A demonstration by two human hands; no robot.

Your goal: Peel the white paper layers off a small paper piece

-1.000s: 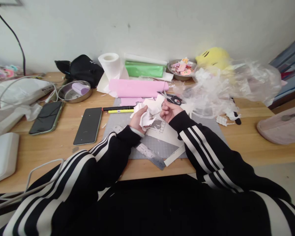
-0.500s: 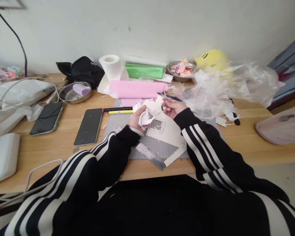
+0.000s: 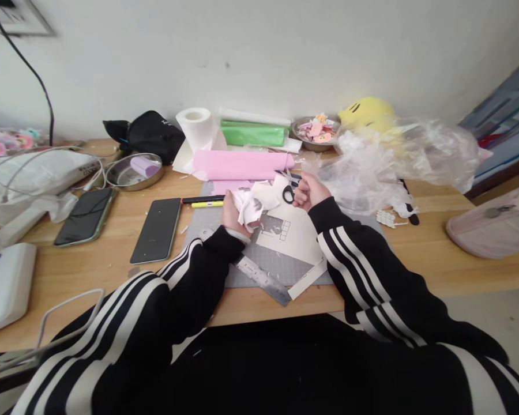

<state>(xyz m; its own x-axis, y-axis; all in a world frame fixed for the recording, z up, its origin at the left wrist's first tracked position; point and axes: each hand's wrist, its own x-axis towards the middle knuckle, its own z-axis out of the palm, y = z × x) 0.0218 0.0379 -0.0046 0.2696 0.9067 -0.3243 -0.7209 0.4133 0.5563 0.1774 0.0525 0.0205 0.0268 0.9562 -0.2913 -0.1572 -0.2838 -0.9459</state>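
We see crumpled white paper, matt and rough with folds, and scissors with smooth black handles that look like plastic. Our ruler is metal with a dull shine, and our grey mat looks matt. We note a smooth wooden table, glossy, glass-like faces on a dark phone, a shiny metal bowl, wrinkled see-through plastic bags, a matt pink roll, and a cloth sleeve.
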